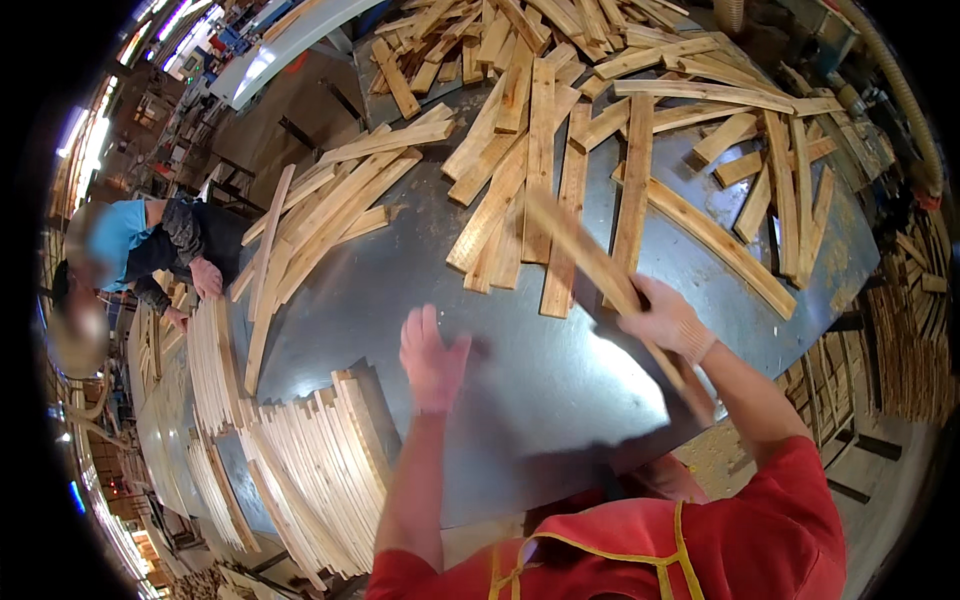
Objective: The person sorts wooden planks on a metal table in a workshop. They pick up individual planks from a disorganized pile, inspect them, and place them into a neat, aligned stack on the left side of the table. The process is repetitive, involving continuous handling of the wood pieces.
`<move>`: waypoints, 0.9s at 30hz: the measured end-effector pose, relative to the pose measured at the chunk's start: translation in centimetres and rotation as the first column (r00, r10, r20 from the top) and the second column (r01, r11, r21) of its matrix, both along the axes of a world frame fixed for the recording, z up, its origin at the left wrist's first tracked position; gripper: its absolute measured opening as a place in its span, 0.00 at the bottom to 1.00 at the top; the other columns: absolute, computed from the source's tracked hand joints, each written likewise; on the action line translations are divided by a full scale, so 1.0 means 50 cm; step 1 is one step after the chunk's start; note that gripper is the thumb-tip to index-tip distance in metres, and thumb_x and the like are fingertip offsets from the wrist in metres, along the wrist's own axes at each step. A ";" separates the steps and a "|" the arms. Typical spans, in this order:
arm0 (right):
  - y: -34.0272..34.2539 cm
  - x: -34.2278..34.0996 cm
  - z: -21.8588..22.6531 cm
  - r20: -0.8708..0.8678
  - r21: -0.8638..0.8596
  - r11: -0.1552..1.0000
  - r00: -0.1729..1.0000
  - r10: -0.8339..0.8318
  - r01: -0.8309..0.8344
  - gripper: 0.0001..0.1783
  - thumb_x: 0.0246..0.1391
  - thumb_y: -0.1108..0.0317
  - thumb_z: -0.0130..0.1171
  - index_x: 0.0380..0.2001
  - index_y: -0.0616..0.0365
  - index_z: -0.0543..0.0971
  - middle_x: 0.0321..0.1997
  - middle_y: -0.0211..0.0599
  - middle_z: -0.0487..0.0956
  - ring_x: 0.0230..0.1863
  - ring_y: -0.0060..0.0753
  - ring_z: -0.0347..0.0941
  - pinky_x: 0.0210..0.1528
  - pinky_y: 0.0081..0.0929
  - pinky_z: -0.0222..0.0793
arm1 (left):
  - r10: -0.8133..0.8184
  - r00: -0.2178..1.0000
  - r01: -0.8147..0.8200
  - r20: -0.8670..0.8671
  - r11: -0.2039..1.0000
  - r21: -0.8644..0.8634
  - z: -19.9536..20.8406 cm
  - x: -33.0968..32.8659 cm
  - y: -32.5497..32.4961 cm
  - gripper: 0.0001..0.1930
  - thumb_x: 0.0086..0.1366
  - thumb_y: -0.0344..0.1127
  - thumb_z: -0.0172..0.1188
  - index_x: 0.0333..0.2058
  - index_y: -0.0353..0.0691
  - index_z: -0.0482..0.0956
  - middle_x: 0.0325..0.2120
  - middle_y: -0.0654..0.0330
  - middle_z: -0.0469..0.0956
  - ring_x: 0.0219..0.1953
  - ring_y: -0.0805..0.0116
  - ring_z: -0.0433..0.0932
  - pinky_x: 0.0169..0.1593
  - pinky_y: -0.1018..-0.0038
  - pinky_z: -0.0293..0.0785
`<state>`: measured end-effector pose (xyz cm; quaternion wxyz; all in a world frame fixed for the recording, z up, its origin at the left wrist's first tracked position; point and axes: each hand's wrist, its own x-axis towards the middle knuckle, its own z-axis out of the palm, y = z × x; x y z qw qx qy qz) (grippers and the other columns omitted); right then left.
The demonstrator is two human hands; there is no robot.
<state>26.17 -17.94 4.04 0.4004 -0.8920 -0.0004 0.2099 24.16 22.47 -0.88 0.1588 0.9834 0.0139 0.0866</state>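
Note:
My right hand (pixel 668 318) is closed around a long wooden slat (pixel 592 262), held slantwise above the metal table (pixel 520 400) and a little blurred. My left hand (pixel 433 358) hovers over the tabletop with fingers raised and thumb apart, holding nothing. Left of that hand stands a row of slats (pixel 320 455), packed side by side. Beyond my right hand, loose wooden slats (pixel 541 150) lie crisscrossed, several pointing toward me.
A big heap of slats (pixel 500 40) covers the table's far end. More slats (pixel 340 200) lie at the left edge, near a co-worker in blue (pixel 125 240) whose hands touch another row (pixel 208 365). Stacked wood (pixel 905 350) stands at the right.

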 end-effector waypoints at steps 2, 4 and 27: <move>0.068 0.116 0.021 -0.008 0.200 0.972 0.992 -0.128 0.127 0.46 0.50 0.47 0.71 0.68 0.61 0.73 0.65 0.58 0.79 0.62 0.57 0.79 0.65 0.44 0.74 | 0.043 0.993 -0.051 -0.113 0.996 -0.068 -0.003 0.118 -0.034 0.42 0.61 0.51 0.72 0.70 0.39 0.69 0.66 0.48 0.73 0.70 0.45 0.69 0.67 0.52 0.71; 0.106 0.234 -0.016 0.107 0.219 0.947 0.959 -0.264 0.236 0.48 0.51 0.46 0.72 0.69 0.64 0.71 0.68 0.59 0.78 0.65 0.58 0.77 0.68 0.43 0.71 | 0.071 0.980 -0.086 -0.189 0.994 -0.073 -0.008 0.225 -0.076 0.42 0.63 0.57 0.70 0.68 0.39 0.70 0.66 0.46 0.74 0.71 0.46 0.69 0.68 0.53 0.72; 0.282 -0.188 -0.180 -0.470 0.662 0.611 0.875 -0.114 0.435 0.39 0.57 0.58 0.76 0.67 0.65 0.74 0.58 0.44 0.84 0.56 0.37 0.81 0.60 0.33 0.76 | -0.005 0.750 -0.639 -0.662 0.252 -0.727 0.005 -0.434 -0.126 0.21 0.64 0.36 0.72 0.52 0.36 0.78 0.42 0.52 0.84 0.42 0.60 0.84 0.46 0.62 0.83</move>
